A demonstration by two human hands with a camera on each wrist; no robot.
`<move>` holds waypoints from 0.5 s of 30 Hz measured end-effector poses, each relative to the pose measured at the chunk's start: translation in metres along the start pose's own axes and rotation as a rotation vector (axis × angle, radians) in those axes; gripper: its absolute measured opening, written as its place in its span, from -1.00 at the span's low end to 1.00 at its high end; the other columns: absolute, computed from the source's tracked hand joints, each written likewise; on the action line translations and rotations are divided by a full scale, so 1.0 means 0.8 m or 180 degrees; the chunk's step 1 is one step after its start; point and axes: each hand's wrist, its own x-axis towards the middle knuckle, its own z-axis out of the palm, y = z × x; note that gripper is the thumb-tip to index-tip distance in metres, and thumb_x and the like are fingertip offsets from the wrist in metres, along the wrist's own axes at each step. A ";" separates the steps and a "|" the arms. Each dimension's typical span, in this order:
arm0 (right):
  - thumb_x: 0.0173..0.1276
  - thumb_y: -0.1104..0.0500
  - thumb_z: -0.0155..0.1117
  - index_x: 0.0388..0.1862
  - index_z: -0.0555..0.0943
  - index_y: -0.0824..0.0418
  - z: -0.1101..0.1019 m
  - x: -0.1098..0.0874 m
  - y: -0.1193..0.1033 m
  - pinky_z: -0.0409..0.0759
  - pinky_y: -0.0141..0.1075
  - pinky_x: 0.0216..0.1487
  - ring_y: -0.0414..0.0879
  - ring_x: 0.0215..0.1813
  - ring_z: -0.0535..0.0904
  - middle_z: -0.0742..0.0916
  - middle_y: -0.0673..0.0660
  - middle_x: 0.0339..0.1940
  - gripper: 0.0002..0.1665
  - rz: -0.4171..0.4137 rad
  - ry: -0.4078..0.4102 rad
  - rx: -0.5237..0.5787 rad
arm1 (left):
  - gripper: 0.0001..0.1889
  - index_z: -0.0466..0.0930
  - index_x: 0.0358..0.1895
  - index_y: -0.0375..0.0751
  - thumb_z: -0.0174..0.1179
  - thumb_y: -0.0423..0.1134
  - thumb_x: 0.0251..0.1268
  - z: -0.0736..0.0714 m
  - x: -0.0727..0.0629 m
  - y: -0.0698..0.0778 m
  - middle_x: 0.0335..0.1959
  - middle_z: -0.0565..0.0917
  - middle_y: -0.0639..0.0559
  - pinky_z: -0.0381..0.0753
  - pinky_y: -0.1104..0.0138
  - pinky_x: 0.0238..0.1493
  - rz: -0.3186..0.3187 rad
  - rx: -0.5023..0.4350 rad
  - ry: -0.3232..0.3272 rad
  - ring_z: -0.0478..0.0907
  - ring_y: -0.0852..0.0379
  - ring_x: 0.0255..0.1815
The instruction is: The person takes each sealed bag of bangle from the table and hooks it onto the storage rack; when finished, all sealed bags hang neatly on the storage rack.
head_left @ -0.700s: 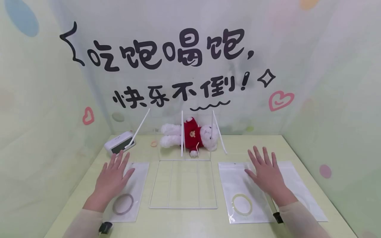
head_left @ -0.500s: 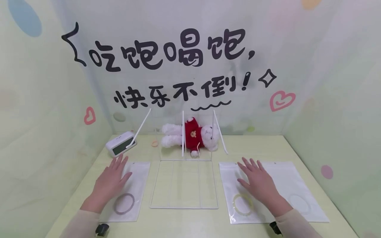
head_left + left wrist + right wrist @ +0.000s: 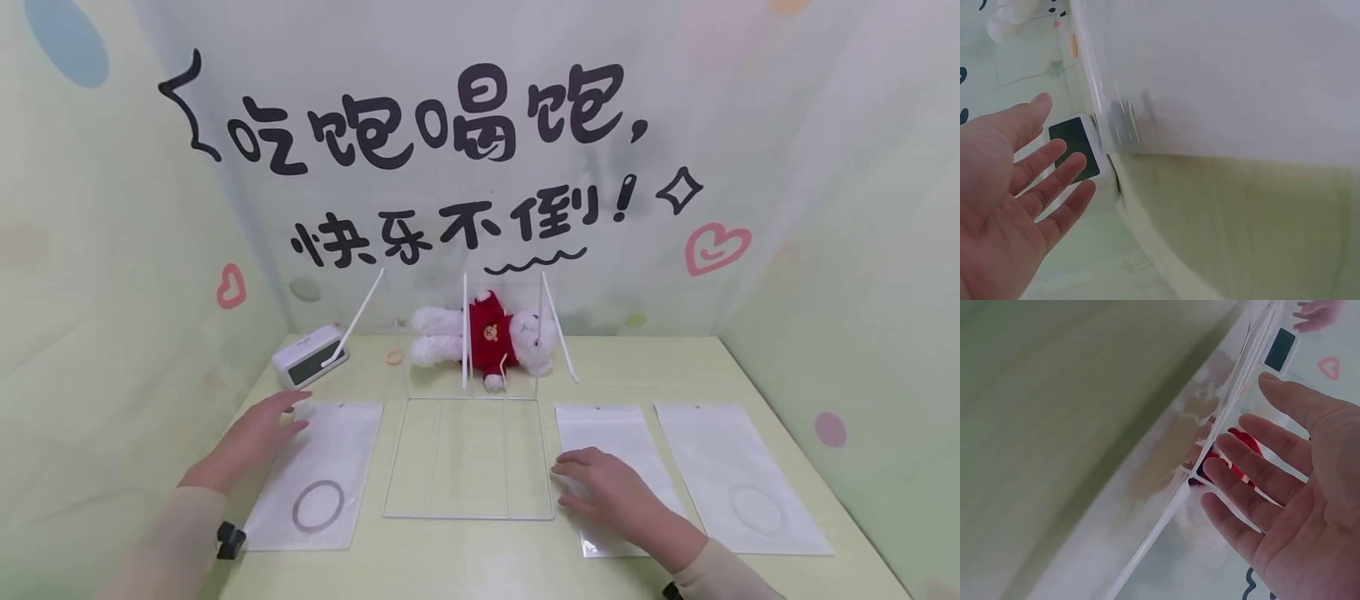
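My left hand (image 3: pixel 251 437) hovers at the left edge of a flat clear-and-white zip bag (image 3: pixel 341 450), its fingers loose and holding nothing. A greyish-pink bangle (image 3: pixel 318 506) shows in that bag. My right hand (image 3: pixel 618 500) is over the lower left part of a second such bag (image 3: pixel 607 425) and covers whatever is in its lower half. In the right wrist view the fingers (image 3: pixel 1235 481) are spread and relaxed with nothing between them; whether they touch the bag I cannot tell. A third bag (image 3: pixel 712 454), at far right, contains a pale clear bangle (image 3: pixel 757 510).
Between the bags stands a white wire rack (image 3: pixel 468 517) with upright arms. Behind it a plush bear (image 3: pixel 491 337) in a red sweater lies on its side. A white digital clock (image 3: pixel 311 358) and a small orange ring (image 3: pixel 393 357) are at the back left.
My right hand has moved left and toward me, over the second bag, covering where a yellow bangle showed. My left hand has shifted left, baring more of its bag.
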 end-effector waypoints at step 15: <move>0.13 0.08 0.60 -0.12 0.77 0.14 0.004 0.009 -0.012 0.72 -0.12 0.18 -0.01 0.14 0.68 0.76 0.08 0.09 -0.66 -0.0083 -0.0219 0.0032 | -0.48 0.52 0.37 -0.28 0.34 -0.29 0.38 0.011 0.040 -0.067 0.31 0.53 -0.38 0.56 0.38 -0.33 0.0026 -0.0364 -0.0297 0.52 0.08 -0.24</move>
